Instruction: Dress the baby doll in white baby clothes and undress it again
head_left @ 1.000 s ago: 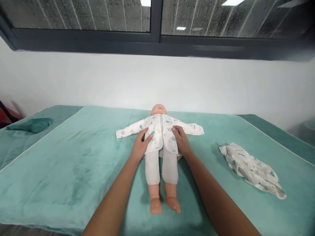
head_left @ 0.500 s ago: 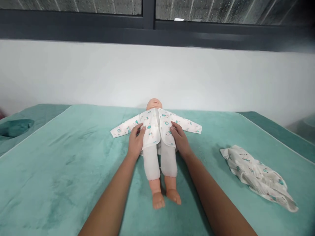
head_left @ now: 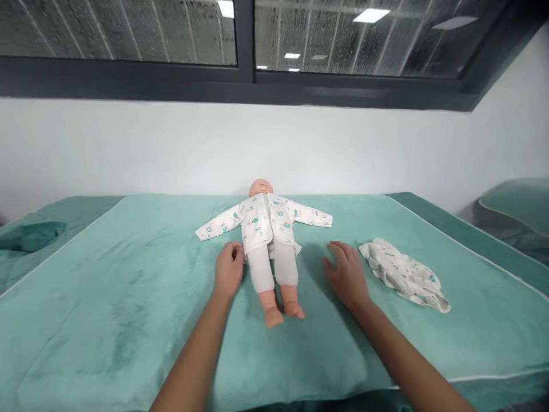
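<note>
Teal bedding carries a baby doll in a printed jacket. Beside the doll, the left hand curls at the jacket's hem, its grip unclear; the right hand, released, is between doll and crumpled garment.

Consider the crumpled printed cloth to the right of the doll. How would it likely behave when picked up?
The crumpled cloth would probably be floppy, sagging from the grip, since it lies in soft, irregular folds. It looks thin, so it is likely light for its size. Lying low on the green bedding, it seems unlikely to roll.
</note>
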A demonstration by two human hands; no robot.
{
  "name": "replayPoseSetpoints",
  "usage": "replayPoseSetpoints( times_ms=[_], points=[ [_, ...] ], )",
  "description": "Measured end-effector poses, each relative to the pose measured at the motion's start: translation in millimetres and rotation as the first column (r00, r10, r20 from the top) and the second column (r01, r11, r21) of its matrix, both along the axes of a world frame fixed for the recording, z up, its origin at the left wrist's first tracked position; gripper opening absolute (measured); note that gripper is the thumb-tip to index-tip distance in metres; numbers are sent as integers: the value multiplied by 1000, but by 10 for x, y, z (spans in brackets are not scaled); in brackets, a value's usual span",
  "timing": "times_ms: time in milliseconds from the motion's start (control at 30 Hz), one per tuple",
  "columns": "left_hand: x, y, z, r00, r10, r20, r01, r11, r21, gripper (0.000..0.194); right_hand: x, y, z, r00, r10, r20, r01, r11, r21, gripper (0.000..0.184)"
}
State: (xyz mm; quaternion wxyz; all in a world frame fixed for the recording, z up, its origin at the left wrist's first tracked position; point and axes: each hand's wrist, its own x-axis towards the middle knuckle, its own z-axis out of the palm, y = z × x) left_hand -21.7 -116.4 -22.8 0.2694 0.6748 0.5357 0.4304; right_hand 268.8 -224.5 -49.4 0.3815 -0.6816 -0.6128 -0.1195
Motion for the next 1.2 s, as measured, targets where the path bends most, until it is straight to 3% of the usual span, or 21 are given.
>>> replayPoseSetpoints(
  times_ms=[100, 200, 267, 367, 500, 533, 600, 700, 767, 833, 900, 967, 1033, 1067, 1200],
  points=[
    [-84, -284, 2, 993, -102, -52, 101, 995, -8, 23, 389, -519, 44, 946, -210, 248, 220, 975, -13, 40],
    [-111, -540, 21, 989, -144, 19, 145, 989, -39, 23, 766, -893, 67, 877, -420, 233, 458, 878, -140, 57],
    [-91, -686, 27, 984, -149, 93, 156, 985, -69, 25, 924, -1011, 86, 877, -446, 178, 479, 830, -285, 63],
    [-24, -886, 17, 979, -146, 144, 162, 981, -107, 24, 897, -1007, 210, 916, -401, 9, 369, 835, -407, 57],
    [62, -1156, 78, 956, -187, 225, 223, 964, -146, 22, 354, -890, 609, 900, -220, -377, 68, 924, -377, 44],
    [78, -1224, 129, 943, -211, 259, 256, 954, -154, 23, 168, -872, 733, 857, -155, -492, -34, 935, -354, 43],
    [106, -1350, 277, 908, -282, 310, 334, 933, -130, 25, -202, -853, 986, 699, -39, -714, -229, 934, -275, 42],
    [140, -1484, 559, 866, -446, 226, 451, 892, 29, 49, -655, -827, 1331, 431, 82, -899, -488, 859, -155, 40],
    [145, -1522, 725, 865, -489, 110, 477, 871, 121, 70, -860, -786, 1513, 328, 156, -932, -597, 799, -76, 39],
    [120, -1532, 847, 898, -438, 29, 427, 887, 176, 77, -1000, -729, 1651, 307, 214, -927, -661, 749, -46, 40],
    [65, -1535, 936, 942, -334, -39, 332, 909, 253, 78, -1095, -675, 1749, 369, 259, -893, -692, 718, -78, 38],
    [-4, -1550, 1014, 965, -224, -140, 260, 893, 368, 79, -1163, -645, 1819, 470, 292, -833, -694, 705, -144, 35],
    [-64, -1578, 1093, 961, -116, -249, 228, 844, 485, 73, -1212, -654, 1873, 521, 327, -789, -708, 682, -184, 35],
    [-86, -1592, 1133, 954, -75, -290, 224, 821, 525, 66, -1230, -671, 1896, 510, 352, -785, -733, 656, -182, 37],
    [-135, -1606, 1276, 959, 1, -283, 165, 812, 560, 31, -1260, -756, 1937, 381, 446, -810, -840, 533, -101, 53]
  ],
)
